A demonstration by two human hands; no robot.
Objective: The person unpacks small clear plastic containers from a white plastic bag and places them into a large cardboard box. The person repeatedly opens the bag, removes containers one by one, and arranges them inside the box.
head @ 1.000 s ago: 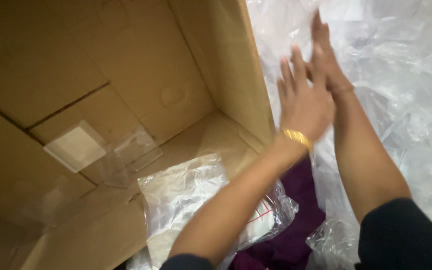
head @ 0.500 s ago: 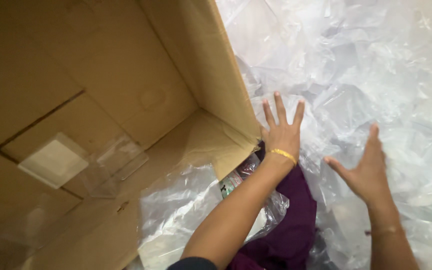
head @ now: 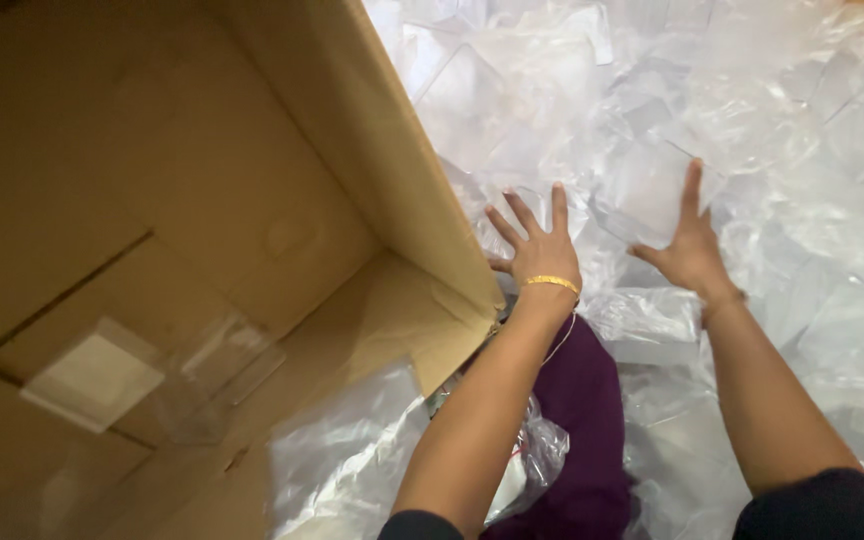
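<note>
A large open cardboard box [head: 202, 230] fills the left, with a clear plastic bag [head: 347, 470] lying at its near edge. Just right of the box wall, the left hand [head: 540, 255], wearing a gold bangle [head: 550, 283], rests flat on a heap of clear plastic bags [head: 752, 130], grip wide, fingers spread. Purple cloth [head: 577, 420] lies beneath that forearm. Further right, the right hand [head: 690, 250] presses the heap, grip also wide and empty.

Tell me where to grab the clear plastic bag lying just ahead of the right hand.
Probably best pinched at the near edge of the clear plastic bag, coming from above with the right hand. It lies flat and limp on the plastic pile, so only an edge offers purchase.
</note>
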